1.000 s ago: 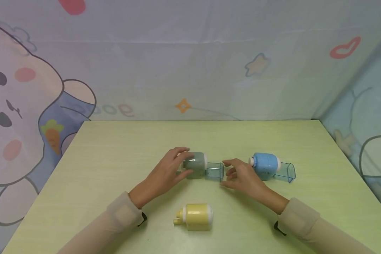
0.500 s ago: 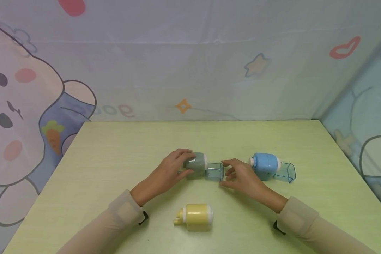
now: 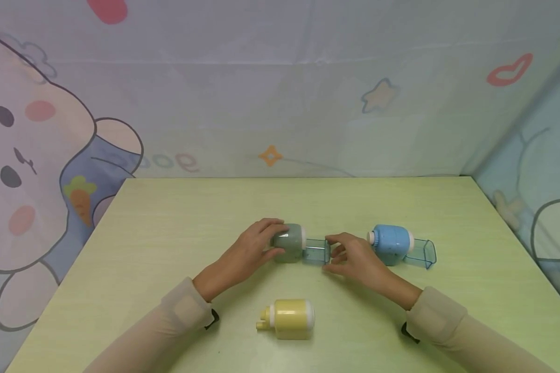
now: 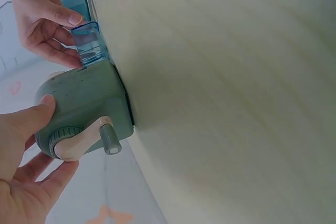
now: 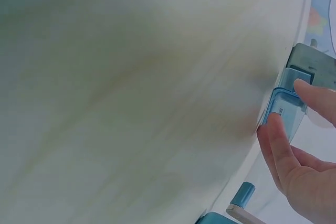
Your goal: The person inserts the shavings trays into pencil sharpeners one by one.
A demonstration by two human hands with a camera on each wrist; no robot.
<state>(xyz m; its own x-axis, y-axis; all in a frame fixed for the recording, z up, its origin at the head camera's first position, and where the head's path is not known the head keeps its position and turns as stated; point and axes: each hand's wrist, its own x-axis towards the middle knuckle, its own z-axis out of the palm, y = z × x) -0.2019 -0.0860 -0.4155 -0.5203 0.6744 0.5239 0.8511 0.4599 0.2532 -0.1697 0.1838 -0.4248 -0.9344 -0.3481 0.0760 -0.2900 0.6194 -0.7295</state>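
A green hand-crank pencil sharpener (image 3: 291, 247) stands on the table with its clear blue shavings drawer (image 3: 315, 252) pulled out to the right. My left hand (image 3: 248, 253) holds the sharpener's crank end, thumb on the near side and fingers on the far side. In the left wrist view, the pale crank arm (image 4: 86, 142) and its green knob (image 4: 109, 139) show between that hand and the table. My right hand (image 3: 358, 260) pinches the outer end of the drawer. Seen from the right wrist, its thumb and fingers lie on either side of the drawer (image 5: 286, 106).
A blue pencil sharpener (image 3: 393, 241) with its own drawer (image 3: 422, 252) drawn out stands just right of my right hand. Nearer my body, between the forearms, is a yellow sharpener (image 3: 291, 317). A printed cloth (image 3: 308, 103) hangs behind the table's far edge.
My left hand has edged slightly right, further over the green sharpener's crank end. My right hand has moved very slightly left onto the drawer end. The sharpeners stay in place.
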